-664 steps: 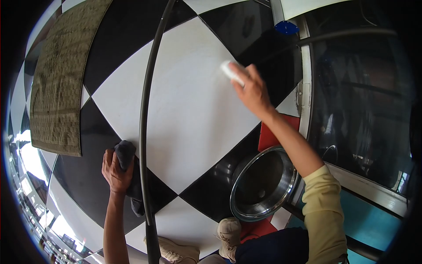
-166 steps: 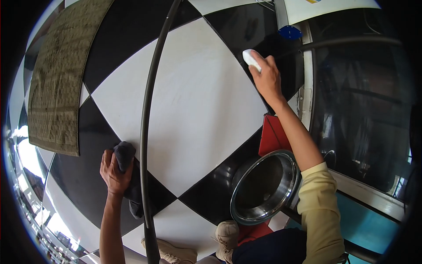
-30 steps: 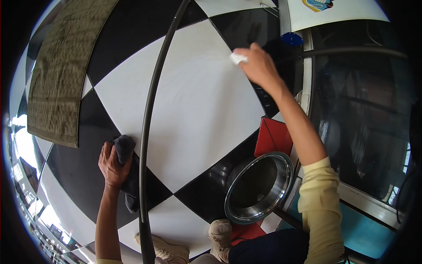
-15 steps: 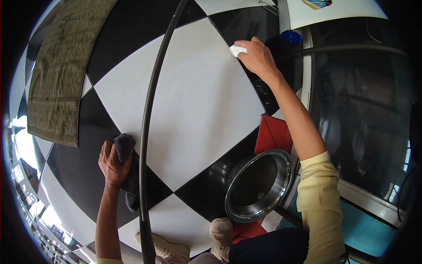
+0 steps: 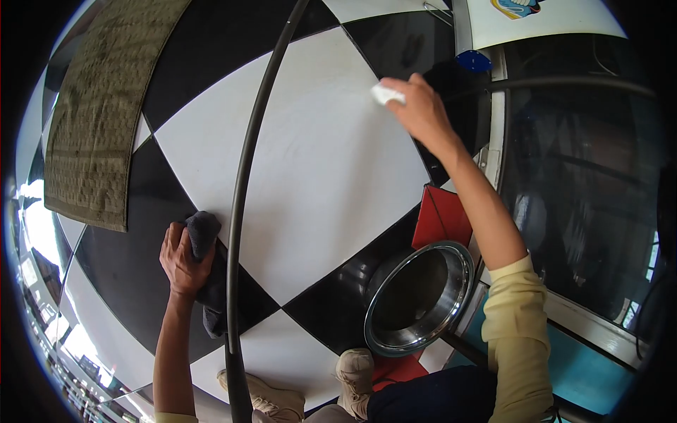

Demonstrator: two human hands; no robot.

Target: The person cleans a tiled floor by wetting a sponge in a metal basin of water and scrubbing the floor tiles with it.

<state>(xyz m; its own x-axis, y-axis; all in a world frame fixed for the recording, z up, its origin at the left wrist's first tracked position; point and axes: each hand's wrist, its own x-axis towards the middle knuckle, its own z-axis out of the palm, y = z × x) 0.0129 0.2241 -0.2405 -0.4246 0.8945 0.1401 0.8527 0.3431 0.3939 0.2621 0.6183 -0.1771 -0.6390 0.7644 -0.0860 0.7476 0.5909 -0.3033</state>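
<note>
Grip of right hand [image 5: 424, 116] clenched on white object [image 5: 387, 94], left hand [image 5: 185, 264] around dark cloth [image 5: 204, 234].

1. Under the left hand [image 5: 186, 262], on the floor [image 5: 303, 162]: cloth [image 5: 204, 236].
2. Ahead of the left hand: mat [image 5: 99, 120].
3. Between left hand and right hand [image 5: 422, 111]: rod [image 5: 244, 166].
4. Behind the right hand: basin [image 5: 374, 310].
5. Right of the right hand: panel [image 5: 578, 183].
</note>
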